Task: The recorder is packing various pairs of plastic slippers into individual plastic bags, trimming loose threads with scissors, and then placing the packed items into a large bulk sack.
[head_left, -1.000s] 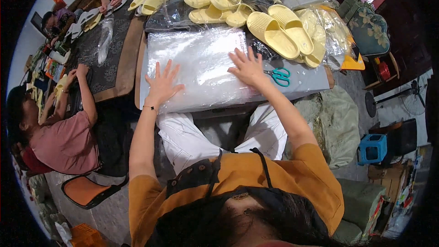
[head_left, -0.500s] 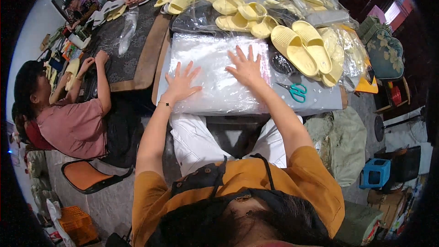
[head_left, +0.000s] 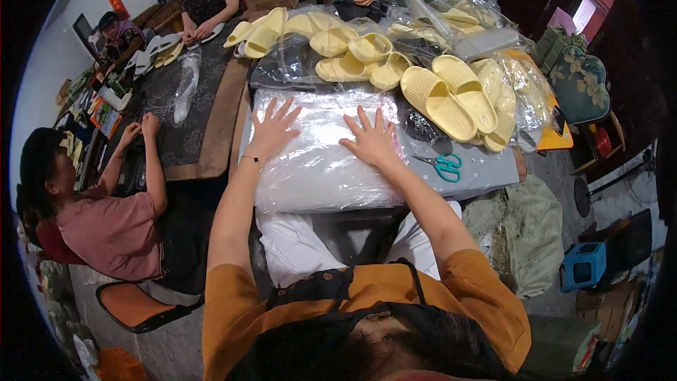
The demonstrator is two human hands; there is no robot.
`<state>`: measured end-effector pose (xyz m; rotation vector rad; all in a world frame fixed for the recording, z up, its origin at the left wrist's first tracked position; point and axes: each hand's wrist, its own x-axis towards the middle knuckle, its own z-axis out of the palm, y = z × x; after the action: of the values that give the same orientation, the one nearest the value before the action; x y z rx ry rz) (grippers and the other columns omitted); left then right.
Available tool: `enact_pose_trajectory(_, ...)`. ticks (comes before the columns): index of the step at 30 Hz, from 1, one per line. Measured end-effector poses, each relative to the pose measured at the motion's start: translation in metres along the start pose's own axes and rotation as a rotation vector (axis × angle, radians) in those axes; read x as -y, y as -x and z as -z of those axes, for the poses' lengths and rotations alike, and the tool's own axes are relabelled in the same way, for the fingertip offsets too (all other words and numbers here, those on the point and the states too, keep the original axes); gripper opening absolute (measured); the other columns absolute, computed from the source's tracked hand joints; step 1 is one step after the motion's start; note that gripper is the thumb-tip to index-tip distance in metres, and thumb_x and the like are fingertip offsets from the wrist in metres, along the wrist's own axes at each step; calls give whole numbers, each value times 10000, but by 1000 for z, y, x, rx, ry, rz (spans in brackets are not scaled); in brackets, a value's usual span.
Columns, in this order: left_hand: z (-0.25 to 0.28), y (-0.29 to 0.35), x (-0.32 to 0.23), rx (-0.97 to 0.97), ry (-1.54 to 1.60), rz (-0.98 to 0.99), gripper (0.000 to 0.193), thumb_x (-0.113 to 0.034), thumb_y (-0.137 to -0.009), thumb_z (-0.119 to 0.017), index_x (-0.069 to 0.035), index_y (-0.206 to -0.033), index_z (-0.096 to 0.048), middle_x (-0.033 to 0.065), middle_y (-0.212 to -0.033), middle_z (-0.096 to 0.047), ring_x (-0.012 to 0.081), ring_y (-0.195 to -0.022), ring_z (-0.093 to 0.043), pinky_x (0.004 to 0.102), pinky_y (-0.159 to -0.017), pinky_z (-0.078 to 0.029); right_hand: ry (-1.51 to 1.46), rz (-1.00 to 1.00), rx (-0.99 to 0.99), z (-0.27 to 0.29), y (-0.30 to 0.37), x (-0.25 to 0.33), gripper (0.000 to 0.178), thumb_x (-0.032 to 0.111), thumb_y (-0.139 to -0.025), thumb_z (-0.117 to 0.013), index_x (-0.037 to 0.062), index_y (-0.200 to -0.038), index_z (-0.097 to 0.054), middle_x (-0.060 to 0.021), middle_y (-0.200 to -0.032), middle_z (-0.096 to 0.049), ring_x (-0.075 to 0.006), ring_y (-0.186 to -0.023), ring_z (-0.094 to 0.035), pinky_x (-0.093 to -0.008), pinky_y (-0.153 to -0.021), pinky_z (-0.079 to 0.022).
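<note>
Sheeting (head_left: 317, 180), clear and glossy, lies under left hand (head_left: 273, 132) and right hand (head_left: 371, 144), and between them. Left: open, fingers fanned, palm down. Right: likewise open, gripping nothing. Judgement: press evenly and flat, easing wrinkles outward without dragging layers. Right of right hand: teal-handled scissors (head_left: 439, 164), best kept off sheeting; ahead of those, yellow slippers (head_left: 427, 94).

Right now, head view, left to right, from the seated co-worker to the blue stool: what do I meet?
Co-worker in the pink top → left hand → right hand → teal-handled scissors → pale green sack → blue stool.
</note>
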<state>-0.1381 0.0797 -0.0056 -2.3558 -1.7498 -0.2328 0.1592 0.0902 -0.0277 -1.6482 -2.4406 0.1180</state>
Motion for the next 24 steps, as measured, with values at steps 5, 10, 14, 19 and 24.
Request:
enact_pose_trajectory(5,-40,5,13,62,-31,48,680,-529,-914,-580,-368,-1527,-334,-63,-1644,-196,306,-1502,-167,756,-1049,-186,48,4,11,-4,-1,1,743,728,-900,-431,379,-1542,-297,-51,-1654,-151,-491,-1486,-55,-783,-1067,-150)
enact_pose_trajectory(10,-41,0,24,124,30,26,690,-490,-910,-600,-350,-1531,-333,-68,-1649,-183,305,-1502,-169,762,-1012,-241,41,8,-17,-9,-3,-3,747,733,-900,-420,373,-1543,-300,-47,-1656,-145,-480,-1490,-49,-785,-1067,-146)
enact_pose_trajectory(14,-35,28,62,44,292,-58,704,-325,-886,-685,-331,-1514,-369,-68,-1654,-172,306,-1514,-140,766,-1035,-223,43,42,6,1,-5,11,757,739,-895,-421,367,-1543,-302,-44,-1660,-133,-486,-1488,-60,-787,-1069,-142)
enact_pose_trajectory(19,-16,77,71,1,610,123,782,-148,-875,-699,-96,-1546,-300,197,-1588,-299,342,-1443,-336,370,-1160,-309,20,5,13,2,-4,-3,775,730,-895,-430,356,-1555,-274,-45,-1660,-137,-476,-1492,-64,-767,-1090,-138)
enact_pose_trajectory(24,8,128,67,-21,1174,501,688,-246,-928,-676,-4,-1494,-369,160,-1495,-451,242,-1345,-457,341,-1090,-385,-27,27,22,24,4,17,744,629,-892,-517,289,-1534,-355,-86,-1610,-294,-449,-1463,-232,-620,-1179,-151)
